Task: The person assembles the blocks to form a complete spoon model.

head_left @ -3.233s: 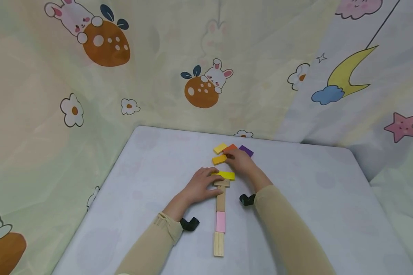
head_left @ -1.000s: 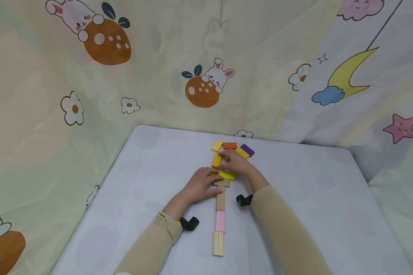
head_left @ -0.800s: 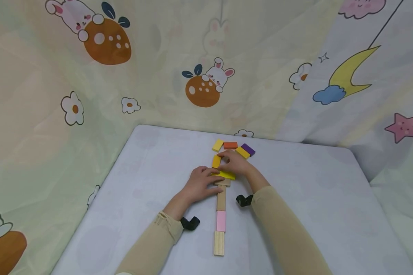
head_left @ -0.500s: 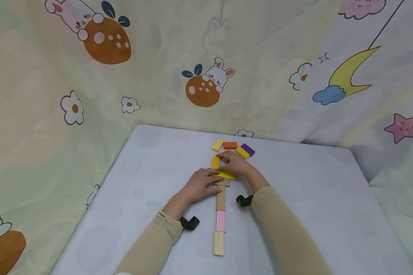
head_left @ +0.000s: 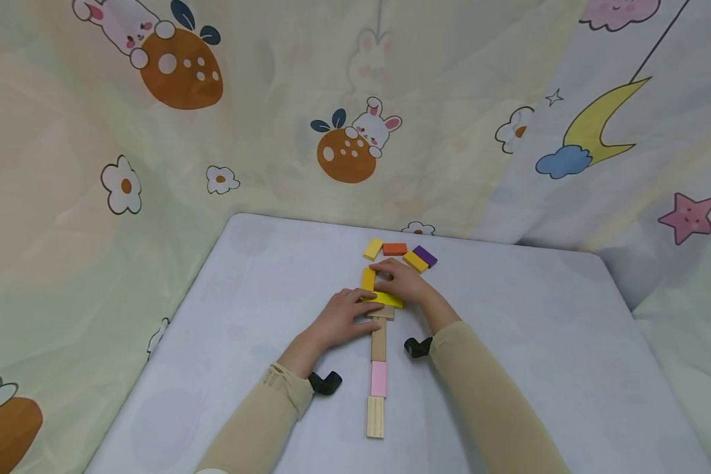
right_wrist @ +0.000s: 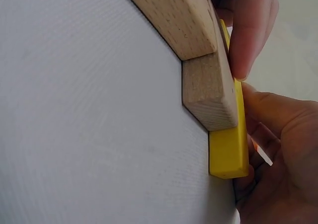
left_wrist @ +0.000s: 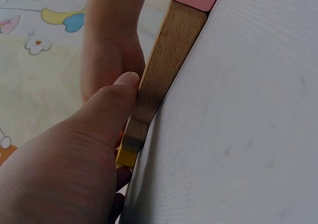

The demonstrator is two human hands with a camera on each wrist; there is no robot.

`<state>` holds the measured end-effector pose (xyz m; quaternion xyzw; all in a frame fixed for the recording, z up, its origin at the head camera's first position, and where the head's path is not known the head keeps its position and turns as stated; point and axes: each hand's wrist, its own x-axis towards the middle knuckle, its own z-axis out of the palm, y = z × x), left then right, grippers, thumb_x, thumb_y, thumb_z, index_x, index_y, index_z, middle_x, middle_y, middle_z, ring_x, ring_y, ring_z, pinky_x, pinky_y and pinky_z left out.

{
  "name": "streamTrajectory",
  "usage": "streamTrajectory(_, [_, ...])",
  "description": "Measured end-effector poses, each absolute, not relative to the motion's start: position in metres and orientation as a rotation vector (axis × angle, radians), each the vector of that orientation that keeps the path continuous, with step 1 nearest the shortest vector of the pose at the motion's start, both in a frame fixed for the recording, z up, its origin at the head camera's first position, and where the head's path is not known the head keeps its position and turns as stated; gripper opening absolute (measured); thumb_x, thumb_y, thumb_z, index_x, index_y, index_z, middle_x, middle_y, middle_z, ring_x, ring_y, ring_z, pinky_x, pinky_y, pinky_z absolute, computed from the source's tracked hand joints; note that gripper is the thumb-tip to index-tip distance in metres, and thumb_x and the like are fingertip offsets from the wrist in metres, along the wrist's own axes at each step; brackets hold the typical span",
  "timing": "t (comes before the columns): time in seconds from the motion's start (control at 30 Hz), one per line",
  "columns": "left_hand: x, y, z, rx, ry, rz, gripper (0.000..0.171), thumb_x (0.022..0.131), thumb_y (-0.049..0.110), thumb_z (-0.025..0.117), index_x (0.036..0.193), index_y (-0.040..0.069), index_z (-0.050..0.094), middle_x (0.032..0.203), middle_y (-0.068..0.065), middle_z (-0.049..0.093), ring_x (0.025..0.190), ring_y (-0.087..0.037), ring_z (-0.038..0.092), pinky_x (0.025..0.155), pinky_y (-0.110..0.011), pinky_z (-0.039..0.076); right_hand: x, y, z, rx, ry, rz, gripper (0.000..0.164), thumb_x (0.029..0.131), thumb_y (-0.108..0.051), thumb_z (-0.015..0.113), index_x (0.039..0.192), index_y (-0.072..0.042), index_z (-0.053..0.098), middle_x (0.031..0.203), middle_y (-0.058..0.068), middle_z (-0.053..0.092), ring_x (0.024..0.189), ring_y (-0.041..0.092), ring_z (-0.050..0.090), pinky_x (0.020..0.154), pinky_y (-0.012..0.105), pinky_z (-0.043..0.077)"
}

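Observation:
My right hand (head_left: pixel 404 280) pinches an orange-yellow block (head_left: pixel 368 278), index finger at its far end and thumb lower on its right side. That block stands lengthwise at the left end of a bright yellow block (head_left: pixel 394 301) lying crosswise. My left hand (head_left: pixel 338 319) rests with loosely spread fingers on the bright yellow block, its thumb touching a long wooden block (head_left: pixel 379 343). A short wooden block (right_wrist: pixel 208 92) lies crosswise against the yellow one in the right wrist view. The left wrist view shows the thumb (left_wrist: pixel 126 85) along the wooden row.
Below the long wooden block, a pink block (head_left: pixel 378 379) and a pale wooden block (head_left: pixel 376 417) continue the row. Beyond the right hand lie a light yellow block (head_left: pixel 373 249), an orange block (head_left: pixel 394 249), a yellow block (head_left: pixel 415 262) and a purple block (head_left: pixel 426 255).
The right hand has turned the orange-yellow block lengthwise and drawn it against the bright yellow block. The light yellow and orange blocks at the back lie at different angles. The left hand has stayed put.

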<state>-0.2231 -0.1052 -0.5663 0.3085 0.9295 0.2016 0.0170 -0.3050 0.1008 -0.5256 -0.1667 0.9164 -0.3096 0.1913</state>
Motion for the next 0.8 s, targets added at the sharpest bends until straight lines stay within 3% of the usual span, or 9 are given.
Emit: streamTrajectory(0.8, [-0.2234, -0.1051, -0.5673, 0.948, 2.907, 0.653, 0.053, 0.092, 0.064, 0.054, 0.138, 0.039, 0.056, 0.150, 0.004, 0.043, 0.136, -0.023, 0.040, 0.116, -0.046, 0.033, -0.3019, 0.1021, -0.5251, -0.460, 2.562, -0.881, 0.046, 0.100, -0.026, 0.056, 0.144, -0.038, 0.049, 0.157, 0.001, 0.040, 0.143, 0.028, 0.038, 0.117, 0.057, 0.032])
